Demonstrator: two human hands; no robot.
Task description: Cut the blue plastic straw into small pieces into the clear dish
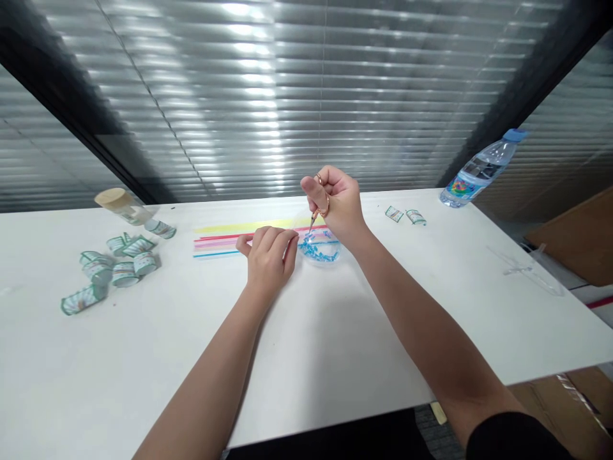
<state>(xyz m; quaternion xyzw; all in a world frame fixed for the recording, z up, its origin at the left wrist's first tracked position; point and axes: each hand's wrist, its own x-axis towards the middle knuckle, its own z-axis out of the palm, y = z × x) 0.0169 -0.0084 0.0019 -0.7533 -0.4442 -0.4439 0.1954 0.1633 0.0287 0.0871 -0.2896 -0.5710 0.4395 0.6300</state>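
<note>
My right hand grips a small pair of scissors with gold-coloured finger loops, its blades pointing down over a clear bowl. Several short bits of blue straw lie in that bowl. Just left of the rim, my left hand is closed, with thumb and fingertips pinched at a thin blue straw. This straw shows on both sides of the hand and reaches over the bowl. Behind and beneath the hand lie long yellow straws, with red and pink straws nearer me.
At the left are several printed green-and-white packets and a jar with a wooden-looking lid. Two flat packet pieces lie right of the bowl. A water bottle and clear plastic strips are farther right.
</note>
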